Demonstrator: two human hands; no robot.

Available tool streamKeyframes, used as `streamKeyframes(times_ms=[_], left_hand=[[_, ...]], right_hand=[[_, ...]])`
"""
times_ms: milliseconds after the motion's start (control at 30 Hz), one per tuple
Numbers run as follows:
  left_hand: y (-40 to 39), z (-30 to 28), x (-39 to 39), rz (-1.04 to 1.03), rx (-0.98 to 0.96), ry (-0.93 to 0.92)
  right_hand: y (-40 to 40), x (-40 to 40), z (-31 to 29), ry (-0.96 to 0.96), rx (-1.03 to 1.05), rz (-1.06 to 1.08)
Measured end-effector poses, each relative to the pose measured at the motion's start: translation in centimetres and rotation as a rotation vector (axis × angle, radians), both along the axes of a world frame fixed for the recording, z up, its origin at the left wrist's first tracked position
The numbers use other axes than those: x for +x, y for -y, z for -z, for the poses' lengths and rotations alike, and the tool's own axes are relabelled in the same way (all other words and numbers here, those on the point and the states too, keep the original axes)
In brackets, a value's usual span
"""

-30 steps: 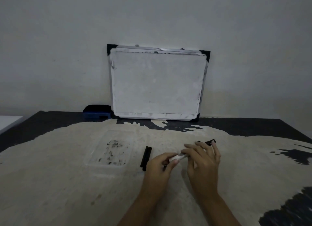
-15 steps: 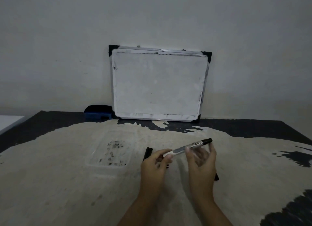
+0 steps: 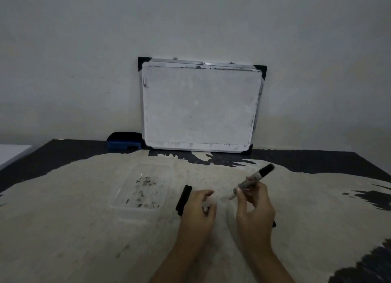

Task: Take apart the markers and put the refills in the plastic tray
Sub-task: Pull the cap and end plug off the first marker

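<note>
Worn table (image 3: 63,229): right hand (image 3: 255,208) grips tilted marker (image 3: 254,180); left hand (image 3: 200,208) curled, contents unclear.

A plain pale wall (image 3: 190,24) fills the upper half of the frame, dimly lit. Against it, at centre, leans a smudged whiteboard (image 3: 200,107) with black corner caps. Left of the board sits a blue and black eraser (image 3: 124,141). The table (image 3: 63,229) across the lower half is dark, its surface worn to a pale beige. A white surface (image 3: 12,153) shows at the left edge.
</note>
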State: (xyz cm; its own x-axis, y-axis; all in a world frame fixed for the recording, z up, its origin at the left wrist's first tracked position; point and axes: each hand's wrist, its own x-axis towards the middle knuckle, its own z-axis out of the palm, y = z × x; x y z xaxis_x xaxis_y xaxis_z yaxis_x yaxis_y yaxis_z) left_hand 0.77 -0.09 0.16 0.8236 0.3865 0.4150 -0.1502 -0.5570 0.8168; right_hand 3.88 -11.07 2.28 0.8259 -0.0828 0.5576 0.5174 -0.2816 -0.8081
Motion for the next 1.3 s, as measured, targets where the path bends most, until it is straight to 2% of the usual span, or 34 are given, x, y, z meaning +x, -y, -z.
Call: streamKeyframes(times_ms=[100,267,433,567,700,833,933,1033,1167,1300], left_hand=[[0.3,0.5,0.0,0.041,0.124,-0.082],[0.3,1.0,0.0,0.038,0.219,-0.181],[0.3,1.2,0.2,0.037,0.242,-0.192],[0.3,1.2,0.1,0.027,0.258,-0.173],[0.3,0.8,0.0,0.059,0.188,-0.126],[0.1,-0.3,-0.1,0.094,-0.057,-0.049],[0.0,-0.5,-0.2,0.115,-0.106,-0.046],[0.1,-0.3,-0.2,0.120,-0.060,-0.069],[0.3,-0.4,-0.3,0.116,-0.055,-0.116],[0.3,-0.5,-0.4,0.124,-0.066,-0.095]], right_hand=[[-0.1,0.3,0.5,-0.075,-0.155,-0.021],[-0.1,0.0,-0.2,-0.065,-0.064,-0.029],[0.2,0.6,0.2,-0.080,-0.030,0.020],[0.3,0.7,0.3,-0.134,-0.043,-0.029],[0.1,0.4,0.0,-0.129,0.125,-0.012],[0.3,0.2,-0.3,-0.194,0.333,-0.055],[0.4,0.1,-0.3,-0.072,0.158,-0.030],[0.0,-0.1,0.1,-0.094,-0.089,-0.070],[-0.1,-0.3,-0.2,-0.051,-0.012,-0.064],[0.2,0.2,0.1,-0.158,0.169,-0.073]])
